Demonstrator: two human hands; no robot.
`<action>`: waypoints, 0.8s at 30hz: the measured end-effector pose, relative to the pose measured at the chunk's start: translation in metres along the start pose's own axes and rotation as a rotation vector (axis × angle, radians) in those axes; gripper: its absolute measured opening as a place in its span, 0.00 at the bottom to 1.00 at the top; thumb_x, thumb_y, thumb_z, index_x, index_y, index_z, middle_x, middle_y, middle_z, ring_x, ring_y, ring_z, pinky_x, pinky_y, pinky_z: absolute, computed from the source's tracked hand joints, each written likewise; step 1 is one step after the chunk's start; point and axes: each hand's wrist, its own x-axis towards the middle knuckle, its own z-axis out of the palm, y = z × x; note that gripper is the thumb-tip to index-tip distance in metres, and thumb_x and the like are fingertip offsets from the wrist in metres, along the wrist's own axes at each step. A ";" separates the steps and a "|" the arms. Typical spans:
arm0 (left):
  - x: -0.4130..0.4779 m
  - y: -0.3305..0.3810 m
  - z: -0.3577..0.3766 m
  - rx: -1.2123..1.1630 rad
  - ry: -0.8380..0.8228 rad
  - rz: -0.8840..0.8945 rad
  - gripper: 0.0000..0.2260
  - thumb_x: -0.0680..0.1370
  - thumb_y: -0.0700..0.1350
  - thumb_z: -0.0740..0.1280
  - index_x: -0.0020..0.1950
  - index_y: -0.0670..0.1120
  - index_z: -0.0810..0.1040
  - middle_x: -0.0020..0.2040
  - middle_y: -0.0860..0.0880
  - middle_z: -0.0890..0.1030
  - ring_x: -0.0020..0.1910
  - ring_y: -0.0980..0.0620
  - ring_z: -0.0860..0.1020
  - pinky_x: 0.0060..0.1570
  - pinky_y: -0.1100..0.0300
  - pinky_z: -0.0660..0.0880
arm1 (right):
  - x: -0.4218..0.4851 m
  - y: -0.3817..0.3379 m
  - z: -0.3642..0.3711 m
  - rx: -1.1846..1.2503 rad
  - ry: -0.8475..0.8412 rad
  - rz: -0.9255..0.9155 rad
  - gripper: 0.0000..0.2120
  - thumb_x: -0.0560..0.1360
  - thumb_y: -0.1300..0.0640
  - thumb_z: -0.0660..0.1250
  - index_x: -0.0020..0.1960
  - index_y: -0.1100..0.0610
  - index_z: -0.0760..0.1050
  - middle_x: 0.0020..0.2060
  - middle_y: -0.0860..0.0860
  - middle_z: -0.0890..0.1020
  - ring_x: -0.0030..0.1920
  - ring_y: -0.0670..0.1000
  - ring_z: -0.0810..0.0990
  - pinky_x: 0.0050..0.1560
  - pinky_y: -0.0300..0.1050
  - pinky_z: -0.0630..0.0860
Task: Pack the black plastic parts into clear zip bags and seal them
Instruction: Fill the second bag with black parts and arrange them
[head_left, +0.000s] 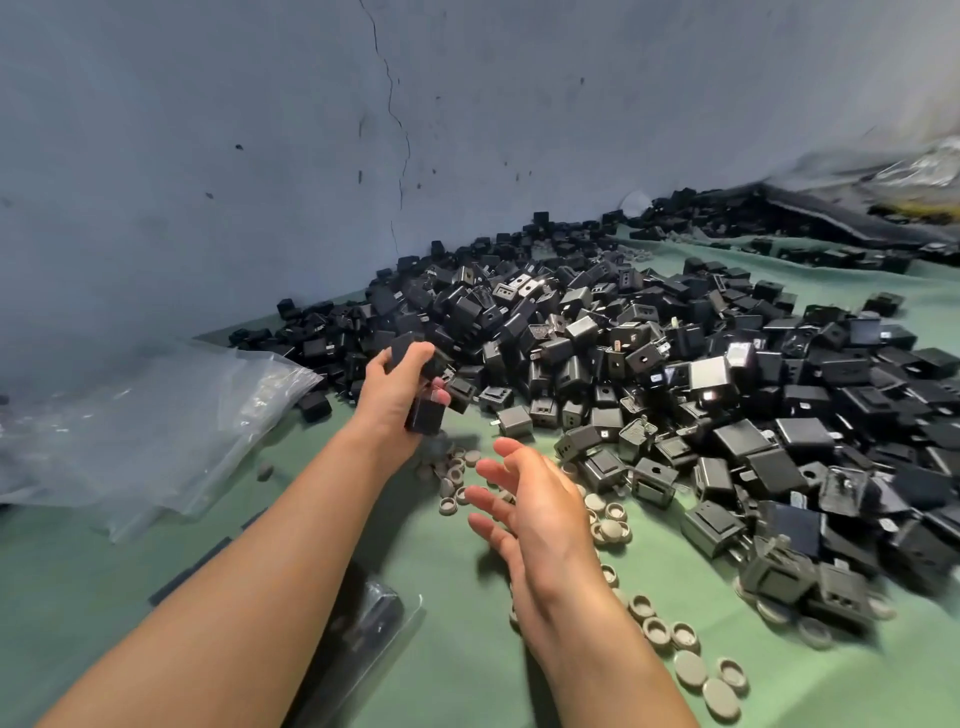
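Black plastic parts (675, 374) lie heaped across the green cloth (457, 665) in front of you, piled up against the blue-grey wall (260, 156). Your left hand (392, 397) is raised at the heap's near edge, its fingers curled round a few of those parts. Your right hand (524, 499) hovers nearer you, palm turned inward, fingers spread and holding nothing. Clear zip bags (135, 415) lie in a loose stack to your left. A filled bag (374, 618) with dark parts inside lies beside your left forearm. Grey round caps (690, 670) are scattered around your right hand.
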 end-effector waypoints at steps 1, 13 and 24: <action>-0.011 0.004 -0.002 -0.138 -0.048 -0.088 0.17 0.76 0.44 0.72 0.60 0.44 0.70 0.47 0.42 0.74 0.31 0.54 0.73 0.25 0.65 0.72 | -0.001 0.000 0.000 0.041 -0.003 0.021 0.09 0.82 0.57 0.59 0.52 0.52 0.78 0.48 0.52 0.82 0.43 0.51 0.81 0.43 0.45 0.77; -0.147 0.015 -0.037 -0.385 -0.278 -0.215 0.13 0.73 0.51 0.74 0.48 0.42 0.78 0.40 0.42 0.77 0.32 0.55 0.71 0.25 0.69 0.71 | -0.037 0.020 0.024 0.420 -0.287 0.143 0.12 0.79 0.48 0.59 0.57 0.52 0.76 0.46 0.54 0.83 0.33 0.50 0.82 0.39 0.46 0.80; -0.216 0.063 -0.134 -0.485 0.054 -0.192 0.19 0.68 0.48 0.76 0.50 0.39 0.76 0.38 0.43 0.77 0.33 0.54 0.74 0.24 0.66 0.73 | -0.104 0.070 0.080 0.022 -0.428 0.111 0.10 0.82 0.52 0.63 0.59 0.54 0.78 0.52 0.53 0.86 0.50 0.52 0.86 0.51 0.47 0.82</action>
